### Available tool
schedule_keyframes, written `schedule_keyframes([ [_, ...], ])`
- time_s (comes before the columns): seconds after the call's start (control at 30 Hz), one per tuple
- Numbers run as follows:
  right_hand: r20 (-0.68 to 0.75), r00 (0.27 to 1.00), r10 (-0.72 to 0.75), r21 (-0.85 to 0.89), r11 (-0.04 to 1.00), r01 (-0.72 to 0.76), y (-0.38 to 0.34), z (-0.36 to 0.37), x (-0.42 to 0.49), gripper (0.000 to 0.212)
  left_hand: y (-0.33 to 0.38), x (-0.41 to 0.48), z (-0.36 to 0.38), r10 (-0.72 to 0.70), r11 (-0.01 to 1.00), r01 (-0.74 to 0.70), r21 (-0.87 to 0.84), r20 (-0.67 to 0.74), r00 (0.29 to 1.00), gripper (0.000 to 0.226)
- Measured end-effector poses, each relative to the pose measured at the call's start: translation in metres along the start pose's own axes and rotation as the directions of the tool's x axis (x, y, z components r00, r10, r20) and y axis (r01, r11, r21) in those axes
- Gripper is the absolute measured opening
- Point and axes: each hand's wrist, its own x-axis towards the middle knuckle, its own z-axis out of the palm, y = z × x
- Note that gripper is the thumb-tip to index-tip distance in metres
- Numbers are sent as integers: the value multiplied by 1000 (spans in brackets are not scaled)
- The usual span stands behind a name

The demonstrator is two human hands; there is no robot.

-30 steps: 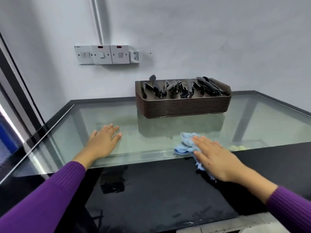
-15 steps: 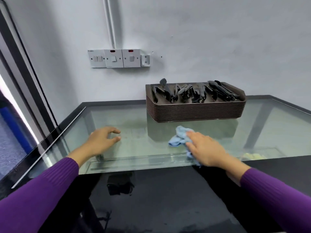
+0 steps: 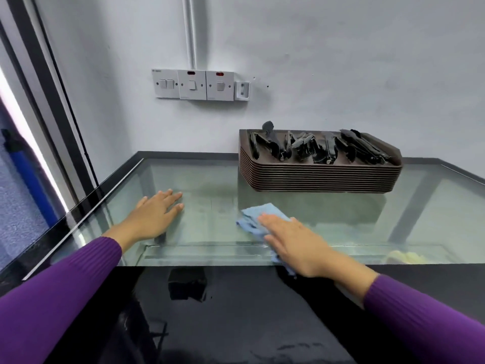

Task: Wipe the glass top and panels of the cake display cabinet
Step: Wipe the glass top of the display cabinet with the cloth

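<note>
The cabinet's glass top (image 3: 210, 179) stretches across the middle of the view, clear at the back and black near me. My right hand (image 3: 294, 243) lies flat on a light blue cloth (image 3: 256, 215) and presses it onto the glass near the seam between clear and black parts. The cloth pokes out ahead of the fingers and below the palm. My left hand (image 3: 154, 215) rests flat on the glass to the left, fingers slightly apart, with nothing in it. Both arms wear purple sleeves.
A stack of brown trays (image 3: 320, 174) filled with black tongs stands on the glass at the back, by the white wall. Wall switches (image 3: 194, 84) hang above. A dark frame (image 3: 65, 106) runs along the left edge. Something yellow (image 3: 404, 257) shows under the glass at right.
My right hand has slid the cloth leftward along the glass. My left hand curled briefly, then lay flat again. The view has turned to the left.
</note>
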Motion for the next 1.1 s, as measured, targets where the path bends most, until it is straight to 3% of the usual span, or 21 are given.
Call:
schedule_keyframes([
  [0.13,-53,965,256,16,967,-255,52,-15,12,51,1,0,2,3,1000,-3,24,-5,1000,55],
  [0.2,-55,956,289,-40,956,-291,39,-11,34,51,1,0,1,-4,1000,4,25,-10,1000,55],
  [0.3,-1,983,185,-103,977,-184,-10,4,52,64,2,-2,1,1,1000,-1,30,-17,1000,55],
  [0.37,-1,993,116,-43,992,-116,-44,11,38,64,4,-4,-1,2,999,-2,36,-6,1000,56],
  [0.47,-2,994,-110,-13,994,110,-72,14,-27,58,8,-10,-7,28,999,-30,38,39,999,55],
  [0.53,38,989,-145,-14,989,145,-59,5,-69,67,9,-24,-12,86,996,-89,17,113,990,58],
  [0.6,64,997,-53,-56,997,56,-22,-4,-82,77,7,-51,-20,172,985,-164,-54,195,966,76],
  [0.67,29,991,128,-51,991,-127,5,-10,-75,67,0,-83,-29,239,969,-217,-114,250,938,87],
  [0.73,-32,966,255,-44,966,-256,8,-8,-55,57,-10,-112,-39,258,965,-232,-124,282,924,81],
  [0.83,-53,946,321,-36,946,-323,-34,1,-35,50,-22,-143,-44,227,968,-192,-160,247,942,64],
  [0.97,1,992,122,-46,991,-122,-108,16,-60,54,-29,-165,-37,208,975,-189,-115,180,961,95],
  [1.1,36,999,-28,-14,999,29,-112,14,-118,52,-38,-191,-36,262,963,-250,-101,129,956,87],
])
